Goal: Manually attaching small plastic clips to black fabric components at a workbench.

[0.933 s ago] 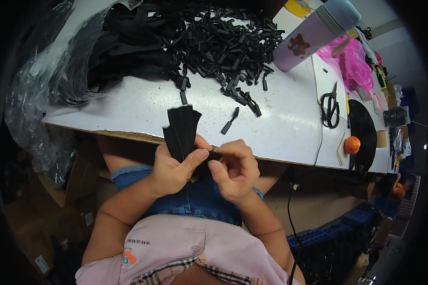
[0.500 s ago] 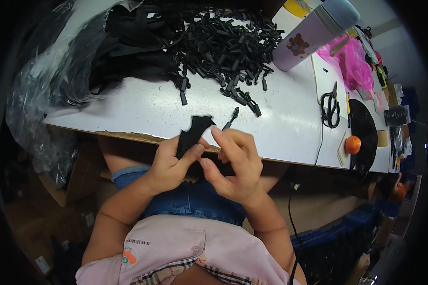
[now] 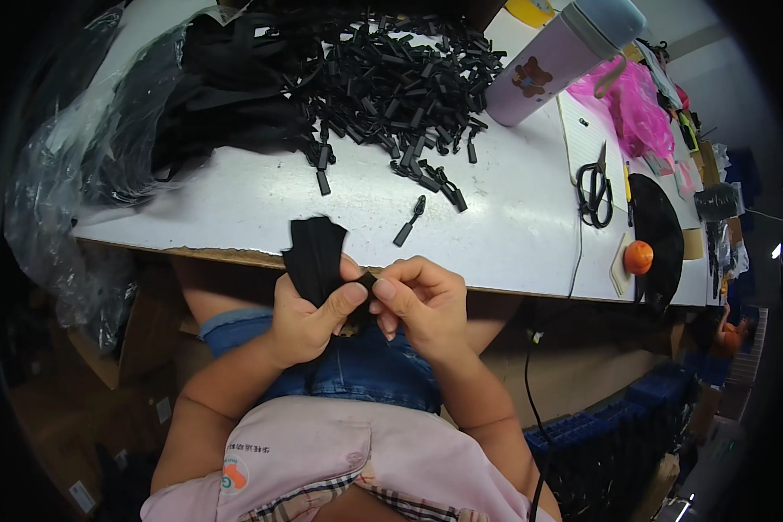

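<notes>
White table (image 3: pixel 235 187) (black strips (image 3: pixel 315 257) in hands)

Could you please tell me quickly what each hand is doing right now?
Left hand: closed on a bunch of black straps.
Right hand: pinching a small black piece at the fingertips.

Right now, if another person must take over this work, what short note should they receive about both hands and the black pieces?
Left hand: closed on a bunch of black straps, held upright just in front of the table edge.
Right hand: fingertips pinch a small black clip against the left thumb, at the strap bunch.
On the table: a big pile of loose black clips, two single clips lying apart near the edge, more black straps in a clear bag, scissors at the right.
Done: one clip is at the straps; whether it is fastened cannot be seen.
Left: the pile looks mostly untouched.
</notes>
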Demonstrator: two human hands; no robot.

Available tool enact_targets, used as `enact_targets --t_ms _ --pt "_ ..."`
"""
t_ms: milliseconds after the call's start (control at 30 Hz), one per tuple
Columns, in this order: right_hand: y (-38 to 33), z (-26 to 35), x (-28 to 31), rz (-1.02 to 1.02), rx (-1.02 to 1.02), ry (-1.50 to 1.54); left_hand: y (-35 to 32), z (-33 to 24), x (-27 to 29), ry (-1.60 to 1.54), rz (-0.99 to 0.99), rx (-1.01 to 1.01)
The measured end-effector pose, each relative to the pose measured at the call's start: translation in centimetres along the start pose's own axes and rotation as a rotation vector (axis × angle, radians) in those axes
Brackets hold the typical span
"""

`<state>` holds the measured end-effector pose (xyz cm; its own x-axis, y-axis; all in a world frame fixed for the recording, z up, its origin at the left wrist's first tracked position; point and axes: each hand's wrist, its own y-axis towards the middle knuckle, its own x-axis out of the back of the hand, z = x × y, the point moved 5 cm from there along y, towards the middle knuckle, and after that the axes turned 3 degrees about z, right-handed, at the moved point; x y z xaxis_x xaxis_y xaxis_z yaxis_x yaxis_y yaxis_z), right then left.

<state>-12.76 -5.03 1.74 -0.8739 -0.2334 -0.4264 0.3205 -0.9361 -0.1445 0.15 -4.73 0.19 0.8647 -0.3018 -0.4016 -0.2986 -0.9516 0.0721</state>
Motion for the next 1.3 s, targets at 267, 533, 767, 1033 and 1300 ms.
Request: enact_targets --t_ms 267,533,767,1033,1300 --pt "0.1 -0.6 -0.2 0.068 0.009 0.096 0.1 -3.1 -1.4 0.617 0.007 -0.523" --pt "5.2 6.1 -1.3 -0.111 0.727 -1.467 0.6 -0.5 -0.1 -0.198 -0.143 0.124" --pt "8.4 5.5 2.3 0.039 0.421 -1.745 0.5 -0.5 0.1 -0.340 -0.092 0.143" --pt "3.9 7.0 4.6 -0.032 0.505 -1.641 0.3 -0.2 0.8 -0.283 -0.075 0.165" --pt "4.8 5.0 1.0 -0.266 0.573 -1.428 0.5 0.1 -0.1 -0.083 -0.082 0.202"
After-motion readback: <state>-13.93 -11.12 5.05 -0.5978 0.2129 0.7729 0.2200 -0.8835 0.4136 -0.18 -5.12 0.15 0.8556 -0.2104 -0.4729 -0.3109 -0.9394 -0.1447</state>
